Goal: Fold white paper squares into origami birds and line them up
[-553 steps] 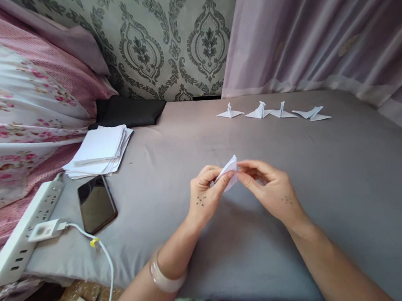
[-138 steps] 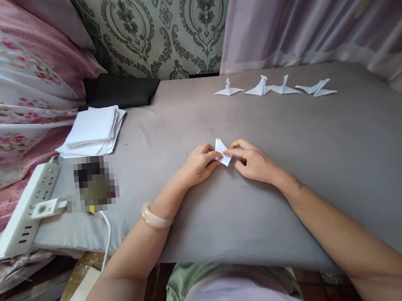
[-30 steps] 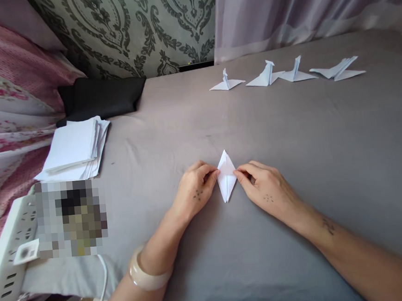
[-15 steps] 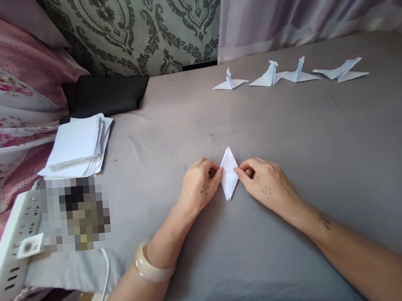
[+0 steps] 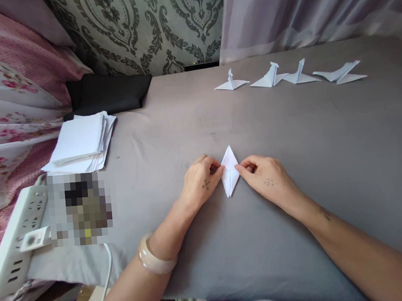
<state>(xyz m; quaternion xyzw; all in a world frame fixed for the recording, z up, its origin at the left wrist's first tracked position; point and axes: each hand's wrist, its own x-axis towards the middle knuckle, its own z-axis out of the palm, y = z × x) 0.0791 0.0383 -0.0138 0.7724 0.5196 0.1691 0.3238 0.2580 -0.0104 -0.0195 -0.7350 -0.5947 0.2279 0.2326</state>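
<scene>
A white folded paper diamond stands point-up between my hands, over the grey cloth. My left hand pinches its left corner between thumb and fingers. At the opposite corner, my right hand grips the paper the same way. A slit runs down the middle of the diamond's lower half, splitting its bottom tip. The fingertips behind the paper are hidden.
Several folded paper cranes stand in a row at the back right. On the left lie a stack of white paper, a black folded cloth or bag and a white power strip with a cable. A blurred patch covers something beside it.
The view has shifted slightly. Both hands keep their pinch on the paper diamond, which looks almost the same.
</scene>
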